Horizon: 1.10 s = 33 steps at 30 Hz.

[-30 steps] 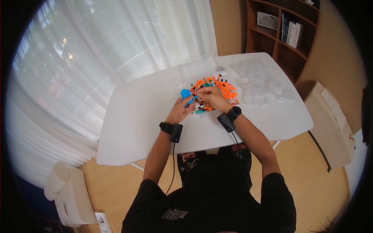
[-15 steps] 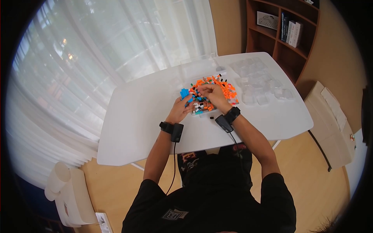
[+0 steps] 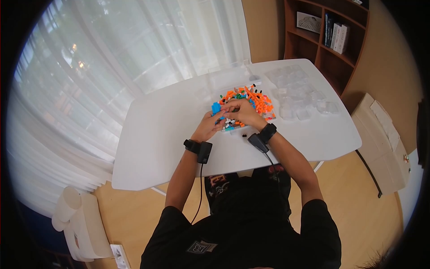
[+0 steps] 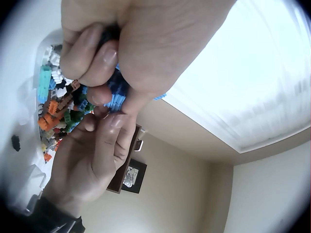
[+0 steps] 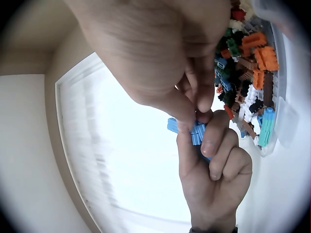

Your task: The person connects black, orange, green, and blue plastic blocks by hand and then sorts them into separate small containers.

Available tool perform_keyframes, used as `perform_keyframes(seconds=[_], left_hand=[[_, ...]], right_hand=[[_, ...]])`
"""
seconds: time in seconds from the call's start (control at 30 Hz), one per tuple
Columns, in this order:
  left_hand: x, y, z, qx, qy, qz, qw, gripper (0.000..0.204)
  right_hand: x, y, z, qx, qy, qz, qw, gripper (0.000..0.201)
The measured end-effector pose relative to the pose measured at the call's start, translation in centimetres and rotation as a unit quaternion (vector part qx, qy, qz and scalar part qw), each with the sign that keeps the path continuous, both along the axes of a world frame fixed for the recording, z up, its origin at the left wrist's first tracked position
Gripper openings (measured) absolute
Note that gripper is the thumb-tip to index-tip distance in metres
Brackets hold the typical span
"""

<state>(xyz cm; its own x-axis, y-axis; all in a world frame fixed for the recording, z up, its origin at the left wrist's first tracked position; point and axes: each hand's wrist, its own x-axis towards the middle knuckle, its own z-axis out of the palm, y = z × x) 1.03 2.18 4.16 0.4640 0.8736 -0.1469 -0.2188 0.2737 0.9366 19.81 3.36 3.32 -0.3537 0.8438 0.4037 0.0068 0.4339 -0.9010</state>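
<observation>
A blue brick assembly (image 3: 216,107) is gripped by the left hand (image 3: 206,128), its fingers curled round the lower part. The right hand (image 3: 246,114) meets it from the right. In the left wrist view, the right hand's (image 4: 85,167) thumb and finger pinch at the blue bricks (image 4: 115,101), near the left hand's (image 4: 153,46) fingertips. The right wrist view has blue bricks (image 5: 198,134) between the left thumb and fingers, with the right fingertips against them; whether a small separate piece is pinched there is hidden.
Below the hands, a clear box (image 3: 233,131) holds loose orange, white, green and brown bricks. A small black piece (image 3: 244,135) lies on the white table (image 3: 156,134) near its front wall. Clear containers (image 3: 298,96) stand to the right, with a transparent lid or tray (image 3: 228,76) behind.
A black piece appeared on the table between the first two frames. The right hand, a little apart from the blue assembly half a second ago, has moved left against it; the left hand barely moved.
</observation>
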Motion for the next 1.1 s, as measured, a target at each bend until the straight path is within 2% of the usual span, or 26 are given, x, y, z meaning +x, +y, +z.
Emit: perform_keyframes(seconds=[0.07, 0.27, 0.37, 0.47, 0.6, 0.67, 0.7, 0.83, 1.1], left_hand=[[-0.2, 0.2, -0.1, -0.006, -0.015, -0.031, 0.999, 0.02], [-0.2, 0.4, -0.4, 0.003, -0.014, -0.035, 0.999, 0.023], [-0.2, 0.2, -0.2, 0.019, -0.001, -0.041, 0.999, 0.02], [-0.3, 0.2, -0.1, 0.041, -0.003, -0.047, 0.998, 0.021], [-0.3, 0.2, -0.1, 0.035, 0.001, -0.034, 0.999, 0.021], [-0.2, -0.1, 0.3, 0.07, 0.055, -0.014, 0.996, 0.021], [-0.4, 0.1, 0.1, 0.064, 0.035, -0.038, 0.997, 0.021], [-0.3, 0.1, 0.6, 0.037, -0.008, -0.032, 0.999, 0.025], [-0.6, 0.0, 0.5, 0.01, -0.014, -0.038, 0.999, 0.022]], right_hand=[[0.1, -0.1, 0.1, -0.016, -0.003, -0.005, 1.0, 0.027], [0.2, -0.3, 0.3, 0.022, -0.024, -0.007, 0.999, 0.019], [0.3, 0.1, 0.0, 0.023, 0.0, 0.009, 1.0, 0.019], [0.5, 0.1, 0.2, -0.035, 0.027, 0.033, 0.998, 0.018], [0.5, 0.6, -0.4, -0.025, 0.031, 0.039, 0.998, 0.021], [0.5, 0.8, -0.6, -0.049, 0.026, 0.051, 0.997, 0.022], [0.5, 0.7, -0.4, -0.057, 0.039, 0.053, 0.996, 0.022], [0.5, 0.0, 0.4, -0.053, 0.061, 0.049, 0.996, 0.024], [1.0, -0.2, 0.6, -0.057, 0.036, 0.005, 0.998, 0.024]])
